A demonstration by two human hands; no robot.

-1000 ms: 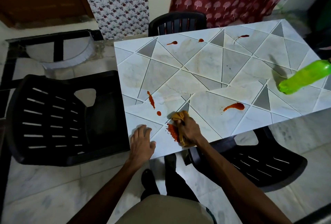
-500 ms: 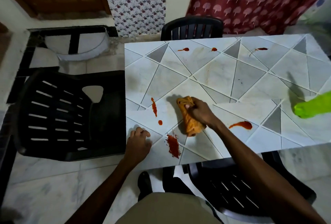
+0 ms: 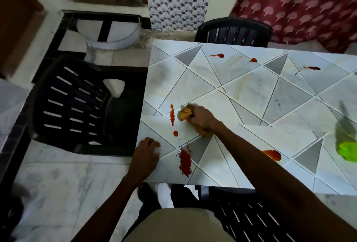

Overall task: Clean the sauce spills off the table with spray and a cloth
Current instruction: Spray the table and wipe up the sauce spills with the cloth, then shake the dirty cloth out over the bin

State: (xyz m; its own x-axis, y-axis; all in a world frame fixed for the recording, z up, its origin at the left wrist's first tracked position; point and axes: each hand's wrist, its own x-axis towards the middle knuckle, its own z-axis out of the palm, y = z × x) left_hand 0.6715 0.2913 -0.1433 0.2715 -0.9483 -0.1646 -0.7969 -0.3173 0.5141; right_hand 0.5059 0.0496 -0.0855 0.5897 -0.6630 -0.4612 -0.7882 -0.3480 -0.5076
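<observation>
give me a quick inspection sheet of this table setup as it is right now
surface: tiled table, several red sauce spills unwiped, one a smear near the front edge
job's things: yellow cloth bunched on the table beside a sauce streak; green bottle at the right edge of view, blurred
clutter: nothing seen
grippers: right hand grips the cloth; left hand rests on the table's near corner, holding nothing
cables: nothing seen
surroundings: black chair at the left, another at the far side, a third at the near side; red curtain behind
</observation>
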